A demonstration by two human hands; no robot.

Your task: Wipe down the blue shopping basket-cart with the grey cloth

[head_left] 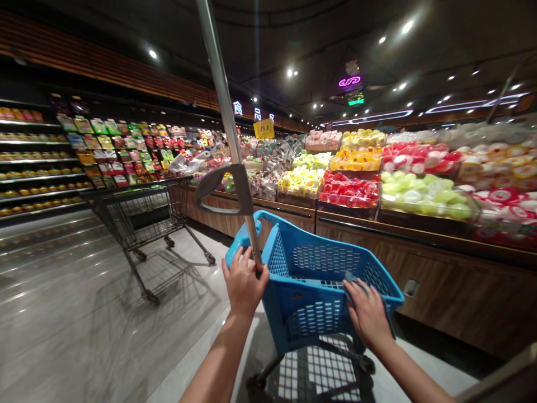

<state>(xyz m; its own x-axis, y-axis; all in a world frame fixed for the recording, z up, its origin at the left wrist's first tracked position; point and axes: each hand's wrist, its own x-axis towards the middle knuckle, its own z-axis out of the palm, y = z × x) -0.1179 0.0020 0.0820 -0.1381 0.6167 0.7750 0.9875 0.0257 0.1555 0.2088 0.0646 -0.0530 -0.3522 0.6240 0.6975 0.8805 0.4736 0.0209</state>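
A small blue plastic shopping cart (pixel 323 246) stands before me, its slotted basket showing nothing inside that I can make out. My left hand (pixel 245 282) is closed at its handle end, fingers over the blue handle (pixel 238 243) and thumb beside the foot of a metal pole (pixel 224 89). That pole rises from the cart and carries a grey loop (pixel 224 211). My right hand (pixel 369 308) is closed over the near side rim of the basket. A dark grey flat piece (pixel 350 276) shows by its fingertips; what it is, I cannot tell.
A black wire shopping cart (pixel 146 218) stands on the grey floor (pixel 84 330) to the left. A wood-fronted display counter (pixel 352 232) with trays of colourful packaged goods (pixel 423 193) runs along the right. Stocked shelves (pixel 37 159) line the left wall.
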